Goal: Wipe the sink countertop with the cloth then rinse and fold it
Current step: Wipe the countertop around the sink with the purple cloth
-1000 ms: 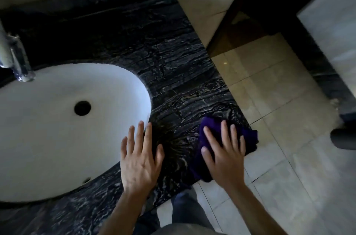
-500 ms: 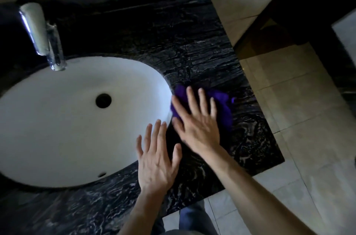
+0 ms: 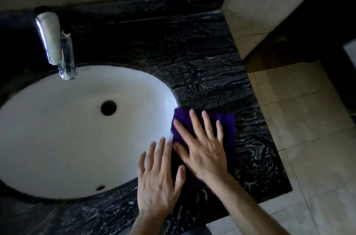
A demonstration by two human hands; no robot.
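Observation:
A purple cloth (image 3: 228,128) lies flat on the black marble countertop (image 3: 202,65), right beside the right edge of the white oval sink (image 3: 67,128). My right hand (image 3: 202,146) presses down on the cloth with fingers spread, covering most of it. My left hand (image 3: 158,180) rests flat and open on the sink's front-right rim, just left of the cloth, holding nothing. Its thumb nearly touches my right hand.
A chrome tap (image 3: 55,42) stands at the back left of the sink. The drain (image 3: 108,107) sits in the basin's middle. The countertop ends at the right, with beige floor tiles (image 3: 308,119) below. A beige wall (image 3: 250,3) borders the back right.
My right hand slid the cloth from the counter's front right edge leftward and back to the sink's rim. My left hand stayed flat near the sink's front edge.

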